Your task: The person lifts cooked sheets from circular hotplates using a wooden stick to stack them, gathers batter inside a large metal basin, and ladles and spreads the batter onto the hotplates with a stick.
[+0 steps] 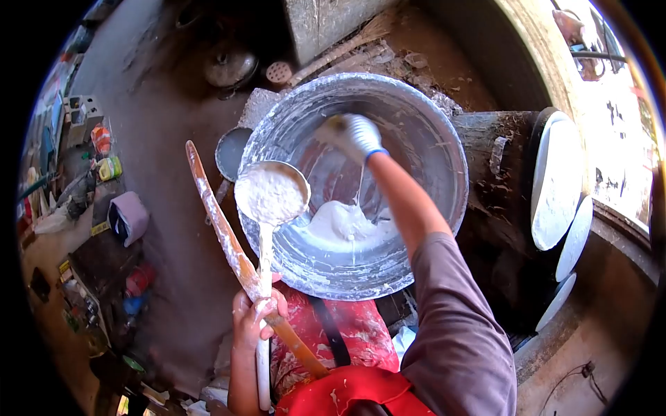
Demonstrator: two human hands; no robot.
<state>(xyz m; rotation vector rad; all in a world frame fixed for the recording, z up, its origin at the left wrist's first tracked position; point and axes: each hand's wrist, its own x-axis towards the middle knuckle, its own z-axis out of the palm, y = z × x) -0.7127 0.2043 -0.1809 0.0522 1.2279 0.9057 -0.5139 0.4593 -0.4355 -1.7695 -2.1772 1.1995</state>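
Note:
My left hand [258, 316] is wrapped round the white-coated handle of a ladle [266, 253] and a long wooden paddle [225, 236]. White, thick batter [270, 196] fills the ladle's bowl, which hangs at the left rim of a large metal basin [354, 281]. Inside the basin is my right hand [352, 137], in a white glove with a blue cuff and smeared by motion. A strand of batter hangs below it to a white mound [345, 222] at the basin's bottom. The fingers of that hand are too blurred to make out.
Large drums with white round ends [557, 180] stand at the right. Left of the basin is a small grey round vessel [234, 152]. A lidded pot [230, 68] sits at the upper left. Bottles, a pink item [132, 216] and other clutter lie at the far left.

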